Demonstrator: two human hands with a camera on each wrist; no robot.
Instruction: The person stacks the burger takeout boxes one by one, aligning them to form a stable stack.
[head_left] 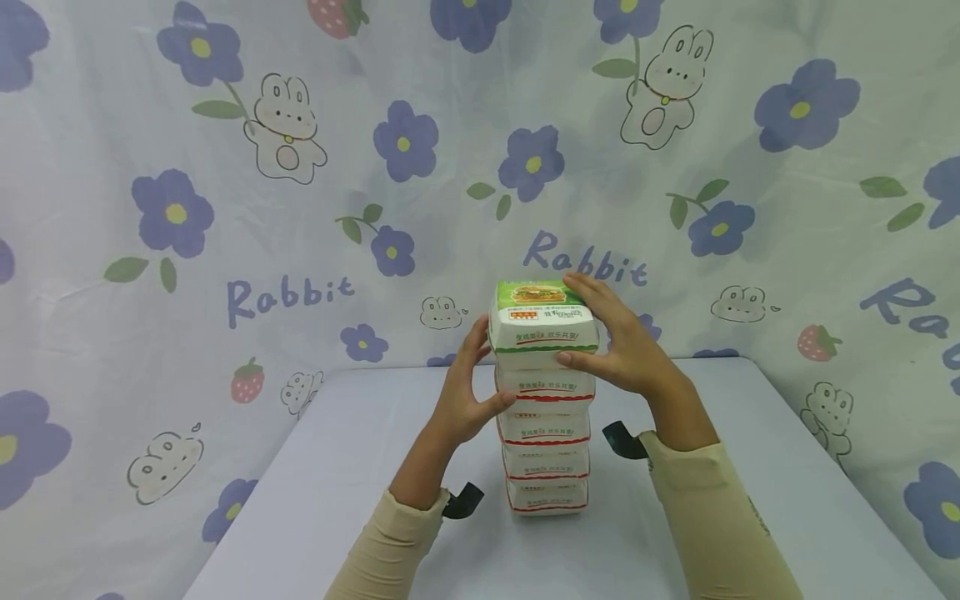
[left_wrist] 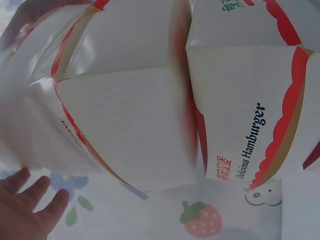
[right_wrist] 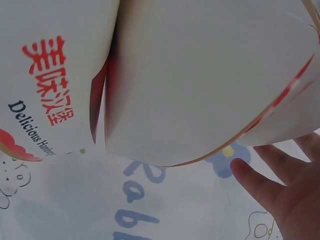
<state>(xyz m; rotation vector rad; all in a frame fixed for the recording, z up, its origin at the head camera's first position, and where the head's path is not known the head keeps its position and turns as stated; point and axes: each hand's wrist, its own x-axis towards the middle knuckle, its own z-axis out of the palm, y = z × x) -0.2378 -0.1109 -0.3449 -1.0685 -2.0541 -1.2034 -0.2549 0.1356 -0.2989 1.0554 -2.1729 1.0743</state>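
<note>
A white burger box with a green top (head_left: 543, 335) sits at the top of a stack of several white boxes with red wavy trim (head_left: 546, 429). My right hand (head_left: 618, 337) is at the top box's right side, its thumb at the lower front and fingers by the upper back edge. My left hand (head_left: 465, 392) stands at the left side, thumb near the second box's front corner and fingers beside the top box. In the left wrist view, the left fingers (left_wrist: 36, 202) look spread and fairly straight. The right fingers (right_wrist: 270, 185) reach partly behind a box.
The stack stands on a white table (head_left: 337, 492). Behind it hangs a curtain (head_left: 465, 208) printed with rabbits, flowers and strawberries. A black wrist mount (head_left: 463, 501) shows on the left arm, another black mount (head_left: 625, 441) on the right.
</note>
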